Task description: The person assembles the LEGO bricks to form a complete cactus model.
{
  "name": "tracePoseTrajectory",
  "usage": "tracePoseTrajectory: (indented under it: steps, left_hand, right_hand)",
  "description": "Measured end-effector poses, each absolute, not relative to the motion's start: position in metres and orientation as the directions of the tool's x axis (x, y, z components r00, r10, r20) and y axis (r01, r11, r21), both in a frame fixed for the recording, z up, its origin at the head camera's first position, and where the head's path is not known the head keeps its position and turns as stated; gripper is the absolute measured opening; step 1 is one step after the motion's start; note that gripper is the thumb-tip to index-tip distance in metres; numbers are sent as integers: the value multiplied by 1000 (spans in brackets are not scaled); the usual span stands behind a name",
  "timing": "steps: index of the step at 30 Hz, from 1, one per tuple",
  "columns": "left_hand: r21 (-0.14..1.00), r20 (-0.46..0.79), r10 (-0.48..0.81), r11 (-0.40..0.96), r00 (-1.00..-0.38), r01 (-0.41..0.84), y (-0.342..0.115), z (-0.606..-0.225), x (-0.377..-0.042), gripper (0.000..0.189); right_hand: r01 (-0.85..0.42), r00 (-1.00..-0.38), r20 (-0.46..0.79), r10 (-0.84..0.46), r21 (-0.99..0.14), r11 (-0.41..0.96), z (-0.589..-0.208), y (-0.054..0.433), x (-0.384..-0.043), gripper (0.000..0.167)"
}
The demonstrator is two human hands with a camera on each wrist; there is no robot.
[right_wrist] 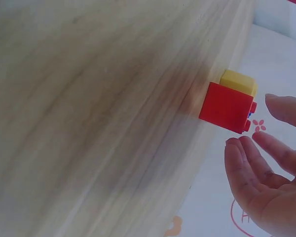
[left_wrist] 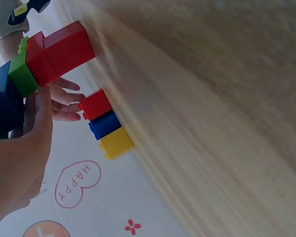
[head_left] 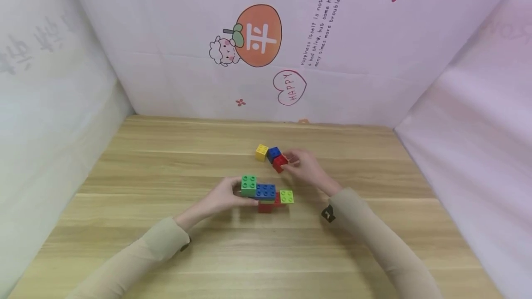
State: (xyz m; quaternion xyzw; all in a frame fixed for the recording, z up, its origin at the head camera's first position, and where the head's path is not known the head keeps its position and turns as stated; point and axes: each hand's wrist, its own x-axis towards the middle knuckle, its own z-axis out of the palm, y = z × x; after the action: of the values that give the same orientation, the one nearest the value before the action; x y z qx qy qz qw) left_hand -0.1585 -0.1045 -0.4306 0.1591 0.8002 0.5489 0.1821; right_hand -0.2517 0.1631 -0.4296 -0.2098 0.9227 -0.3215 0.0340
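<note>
My left hand (head_left: 222, 195) grips a toy brick assembly (head_left: 266, 191) by its left end. A green brick and a blue brick are on top, red bricks lie lower, and a lime brick is at the right end. In the left wrist view the assembly's red end (left_wrist: 69, 48) points away from the fingers. My right hand (head_left: 306, 168) is beside a loose red brick (head_left: 279, 164). The right wrist view shows its thumb and fingers spread near this red brick (right_wrist: 227, 107), with a gap between. A blue brick (head_left: 273, 153) sits against the red one.
A yellow brick (head_left: 261, 152) stands left of the blue brick, at the far end of the short row. The wooden table (head_left: 166, 165) meets a printed white cloth (head_left: 174, 82) at the back, with white cloth along both sides.
</note>
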Motion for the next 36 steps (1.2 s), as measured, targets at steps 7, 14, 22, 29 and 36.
tracePoseTrajectory:
  steps: [7,14,22,29,36]
  left_hand:
    - [935,-120,453,350,-883,52,-105,-430,-159,57]
    - [937,-109,463,343,-879,65,-105,-430,-159,56]
    - [937,-124,452,346,-883,46,-104,-431,-159,57]
    - [930,-129,447,363,-885,48,-105,-431,-159,57]
    - [930,-129,443,364,-887,46,-105,-431,-159,57]
  right_hand:
    - [-304,-921,-11,-390,-608,734,-432,158,-258,45]
    - [-260,-928,-53,-369,-616,743,-435,155,-259,43]
    - [-266,-929,-48,-368,-605,751,-438,155,-262,37]
    - [-269,-929,-38,-367,-612,744,-438,157,-258,37]
    - [-302,-924,-2,-383,-613,731,-434,160,-254,37]
